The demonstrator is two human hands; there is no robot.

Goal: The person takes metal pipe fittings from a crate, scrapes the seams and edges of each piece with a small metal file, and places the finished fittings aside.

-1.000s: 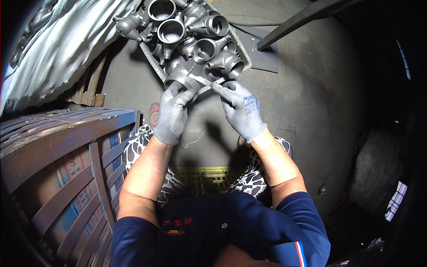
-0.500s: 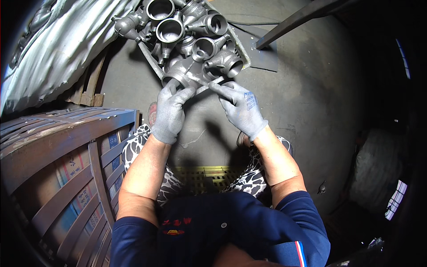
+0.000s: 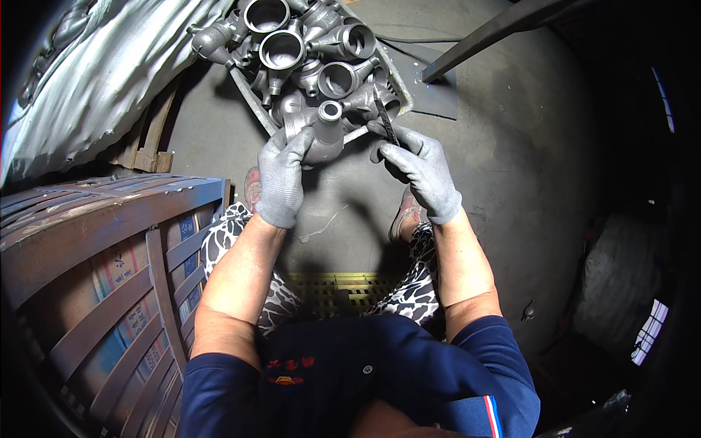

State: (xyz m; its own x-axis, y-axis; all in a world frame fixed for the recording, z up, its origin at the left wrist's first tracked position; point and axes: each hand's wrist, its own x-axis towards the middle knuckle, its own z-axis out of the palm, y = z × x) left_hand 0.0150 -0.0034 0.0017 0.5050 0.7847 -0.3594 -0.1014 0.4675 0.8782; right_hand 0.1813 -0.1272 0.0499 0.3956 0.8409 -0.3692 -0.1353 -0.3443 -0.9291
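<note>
My left hand (image 3: pixel 282 179), in a grey glove, is closed around a grey cast-metal pipe fitting (image 3: pixel 326 141). The fitting's narrow round neck points up, and its wide ribbed collar faces left. In my right hand (image 3: pixel 427 174), also gloved, is a slim dark file-like tool (image 3: pixel 385 117) with its narrow tip pointing away from me; its exact kind is unclear. The tool is apart from the fitting, to its right. Just beyond both hands, a pale crate (image 3: pixel 401 86) is heaped with similar metal fittings (image 3: pixel 281 50).
A slatted wooden rack (image 3: pixel 109 223) with cartons behind it stands at my left. Beyond it lies a large silvery-white sack (image 3: pixel 109 87) by a wooden pallet (image 3: pixel 150 150). A dark metal leg (image 3: pixel 475 45) rises at the far right. Yellow plastic slats (image 3: pixel 339 286) show between my legs.
The fitting has been lifted off the heap toward me and turned neck-up in my left hand. My right hand has moved right, and the dark tool now shows clearly in it.
</note>
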